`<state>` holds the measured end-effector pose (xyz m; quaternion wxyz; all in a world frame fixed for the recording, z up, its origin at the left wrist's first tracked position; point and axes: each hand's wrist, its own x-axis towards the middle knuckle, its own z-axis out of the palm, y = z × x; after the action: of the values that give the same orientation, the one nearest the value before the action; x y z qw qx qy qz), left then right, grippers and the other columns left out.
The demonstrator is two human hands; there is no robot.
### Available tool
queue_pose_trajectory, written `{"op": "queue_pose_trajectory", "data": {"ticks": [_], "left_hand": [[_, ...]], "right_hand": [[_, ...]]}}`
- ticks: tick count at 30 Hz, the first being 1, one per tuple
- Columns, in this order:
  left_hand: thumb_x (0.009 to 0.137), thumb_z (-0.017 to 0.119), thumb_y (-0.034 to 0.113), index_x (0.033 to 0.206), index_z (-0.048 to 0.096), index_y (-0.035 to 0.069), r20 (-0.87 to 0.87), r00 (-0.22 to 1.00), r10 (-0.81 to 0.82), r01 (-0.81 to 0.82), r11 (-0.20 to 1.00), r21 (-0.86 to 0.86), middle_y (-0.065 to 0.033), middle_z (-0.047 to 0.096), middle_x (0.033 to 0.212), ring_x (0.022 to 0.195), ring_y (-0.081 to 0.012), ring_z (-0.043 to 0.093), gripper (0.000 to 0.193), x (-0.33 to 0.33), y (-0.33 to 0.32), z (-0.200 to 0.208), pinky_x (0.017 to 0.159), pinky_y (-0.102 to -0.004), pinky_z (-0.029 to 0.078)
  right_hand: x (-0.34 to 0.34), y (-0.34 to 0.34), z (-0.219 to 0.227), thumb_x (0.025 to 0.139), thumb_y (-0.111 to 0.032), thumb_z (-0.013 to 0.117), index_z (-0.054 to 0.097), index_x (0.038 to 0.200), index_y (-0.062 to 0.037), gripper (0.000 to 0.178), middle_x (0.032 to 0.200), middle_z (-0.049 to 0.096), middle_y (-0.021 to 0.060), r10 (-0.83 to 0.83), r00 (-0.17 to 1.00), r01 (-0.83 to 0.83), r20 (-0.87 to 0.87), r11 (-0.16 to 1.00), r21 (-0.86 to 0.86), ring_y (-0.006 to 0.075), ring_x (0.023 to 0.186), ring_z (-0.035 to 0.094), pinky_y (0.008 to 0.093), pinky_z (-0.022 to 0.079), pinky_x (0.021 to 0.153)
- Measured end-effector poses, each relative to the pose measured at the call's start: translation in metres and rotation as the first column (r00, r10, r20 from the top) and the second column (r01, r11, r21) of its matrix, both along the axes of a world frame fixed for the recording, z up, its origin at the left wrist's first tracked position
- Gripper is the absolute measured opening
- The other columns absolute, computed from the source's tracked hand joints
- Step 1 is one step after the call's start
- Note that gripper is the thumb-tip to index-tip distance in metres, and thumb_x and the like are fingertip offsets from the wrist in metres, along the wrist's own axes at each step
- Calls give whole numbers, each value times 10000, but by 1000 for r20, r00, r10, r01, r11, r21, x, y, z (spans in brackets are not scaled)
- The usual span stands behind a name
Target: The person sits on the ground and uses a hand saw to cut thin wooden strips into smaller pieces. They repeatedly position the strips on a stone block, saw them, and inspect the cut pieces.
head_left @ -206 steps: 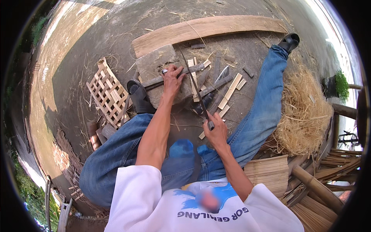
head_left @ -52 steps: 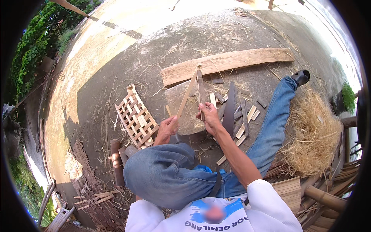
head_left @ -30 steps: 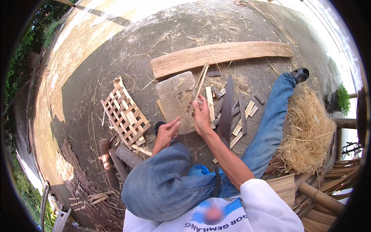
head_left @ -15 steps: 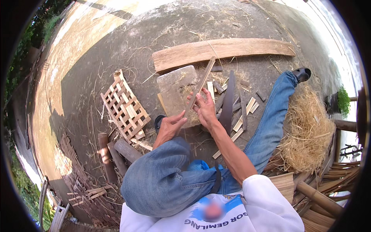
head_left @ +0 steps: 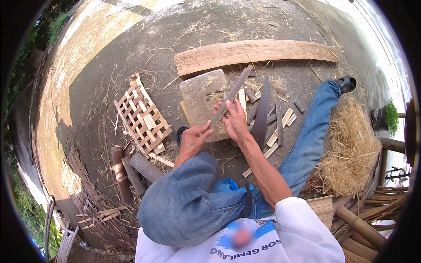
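Between my hands a narrow brown wooden strip (head_left: 237, 87) slants up and away to the right. My right hand (head_left: 236, 121) grips it around its lower half, palm partly turned up. At the near end my left hand (head_left: 191, 141) closes thumb and forefinger on the strip's tip. Below it lies a flat grey stone block (head_left: 193, 98) with dust and shavings on top. Just right of my right hand rests a dark saw blade (head_left: 262, 115), pointing away; its handle is hidden behind my forearm.
A curved plank (head_left: 258, 52) lies beyond the block. To the left is a woven slat panel (head_left: 142, 117), with several bamboo lengths (head_left: 147, 168) nearer me. Small wood offcuts (head_left: 280, 125) surround the saw. A heap of shavings (head_left: 346, 153) sits beside my outstretched right leg (head_left: 307, 127).
The strip has tilted further to the right and its face has turned, looking darker now. Both hands keep hold of it, with the right hand shifted slightly.
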<state>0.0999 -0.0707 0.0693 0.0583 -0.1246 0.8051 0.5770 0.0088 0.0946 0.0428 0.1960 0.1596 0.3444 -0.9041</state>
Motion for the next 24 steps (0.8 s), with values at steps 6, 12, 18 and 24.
{"op": "queue_pose_trajectory", "data": {"ticks": [6, 12, 18, 24], "left_hand": [[869, 820, 216, 1242, 733, 129, 72, 997, -43, 45, 999, -28, 9, 668, 793, 677, -61, 493, 392, -2, 0, 0, 589, -241, 384], [956, 723, 323, 1316, 680, 77, 327, 945, -25, -142, 867, 477, -55, 716, 904, 764, -128, 673, 438, -15, 1, -4, 717, -255, 547], [978, 698, 301, 1173, 690, 1, 441, 891, -109, -121, 879, 461, -69, 714, 864, 639, -98, 637, 357, -39, 4, 15, 575, -253, 517], [956, 725, 319, 1120, 691, 21, 262, 964, -55, -33, 946, 321, -28, 698, 804, 563, -50, 551, 342, -35, 6, -10, 493, -215, 388]], "right_hand": [[2, -4, -3, 1030, -105, 579, 211, 1512, -58, 608, 1188, 598, 198, -51, 999, 48, 12, 988, 144, 306, 1081, 664, 479, 609, 897], [-4, -1, -2, 1033, -108, 572, 210, 1511, -72, 601, 1178, 594, 200, -75, 997, 76, -9, 977, 201, 297, 1060, 668, 474, 612, 889], [-4, -3, -2, 1034, -109, 568, 245, 1484, -83, 555, 1155, 596, 185, -104, 994, 109, -35, 965, 238, 285, 1024, 681, 459, 621, 853], [1, -12, -6, 1028, -89, 561, 255, 1471, -81, 538, 1162, 593, 187, -168, 985, 153, 24, 939, 308, 286, 996, 696, 435, 622, 795]]}}
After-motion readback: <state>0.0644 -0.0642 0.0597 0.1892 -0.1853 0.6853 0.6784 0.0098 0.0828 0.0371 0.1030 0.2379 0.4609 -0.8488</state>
